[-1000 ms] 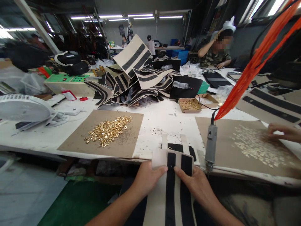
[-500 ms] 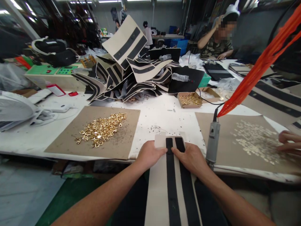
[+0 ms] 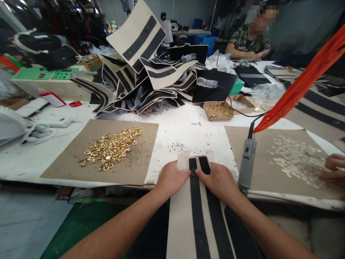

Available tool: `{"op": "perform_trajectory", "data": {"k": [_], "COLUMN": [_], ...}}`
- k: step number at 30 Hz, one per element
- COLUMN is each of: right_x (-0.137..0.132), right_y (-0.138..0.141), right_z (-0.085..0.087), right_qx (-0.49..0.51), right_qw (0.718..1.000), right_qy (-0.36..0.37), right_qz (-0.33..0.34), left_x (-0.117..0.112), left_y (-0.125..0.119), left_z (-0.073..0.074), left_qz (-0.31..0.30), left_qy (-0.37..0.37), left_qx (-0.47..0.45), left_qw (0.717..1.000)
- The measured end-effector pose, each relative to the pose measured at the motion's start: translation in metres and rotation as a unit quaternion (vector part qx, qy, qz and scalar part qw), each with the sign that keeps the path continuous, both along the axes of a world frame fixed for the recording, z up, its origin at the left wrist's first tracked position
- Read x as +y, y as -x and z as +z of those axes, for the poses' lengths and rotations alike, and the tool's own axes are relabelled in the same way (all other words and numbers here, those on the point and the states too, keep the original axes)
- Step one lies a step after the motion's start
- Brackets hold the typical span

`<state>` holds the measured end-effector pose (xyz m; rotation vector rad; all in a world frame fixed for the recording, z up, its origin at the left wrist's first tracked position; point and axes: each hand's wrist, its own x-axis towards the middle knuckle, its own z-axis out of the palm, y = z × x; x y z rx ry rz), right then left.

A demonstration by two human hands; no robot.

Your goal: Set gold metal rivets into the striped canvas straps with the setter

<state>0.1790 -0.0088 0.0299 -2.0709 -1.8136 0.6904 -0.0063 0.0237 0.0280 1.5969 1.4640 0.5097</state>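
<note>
Both my hands rest on the end of a long beige canvas panel (image 3: 183, 226) with two black stripes, which runs from my lap onto the table edge. My left hand (image 3: 172, 178) grips its left side and my right hand (image 3: 217, 181) grips its right side, with a pale tab (image 3: 183, 161) showing beyond my fingers. Left of my hands, gold metal eyelets (image 3: 110, 149) lie heaped on a brown board (image 3: 134, 169). To the right stands a grey handheld power tool (image 3: 247, 162).
A second brown board (image 3: 260, 172) holds pale metal pieces (image 3: 296, 156), and a co-worker's hand (image 3: 334, 169) is at its right end. Behind lies a heap of striped panels (image 3: 145, 82). A cardboard tray of gold eyelets (image 3: 217, 110) stands on the white table (image 3: 172, 133).
The panel's end, curled upward a second ago, now lies flatter on the table edge. My hands have moved farther onto the table, and the view has tilted lower.
</note>
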Motion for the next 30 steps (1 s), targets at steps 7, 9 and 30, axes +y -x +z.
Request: {"op": "perform_trajectory", "data": {"k": [7, 9, 30], "right_x": [0.002, 0.002, -0.038], "right_y": [0.004, 0.004, -0.035], "right_z": [0.004, 0.005, 0.017], "right_qx": [-0.037, -0.044, 0.12], "right_qw": [0.999, 0.999, 0.947], "right_qy": [0.017, 0.016, -0.288], "right_qz": [0.0, -0.001, -0.081], "left_x": [-0.001, -0.003, -0.009], "left_y": [0.0, 0.001, 0.001], "left_z": [0.002, 0.003, -0.052], "left_qz": [-0.007, 0.005, -0.072], "left_qy": [-0.02, -0.048, -0.386], "left_qx": [0.02, 0.052, 0.013], "left_qw": [1.0, 0.997, 0.92]}}
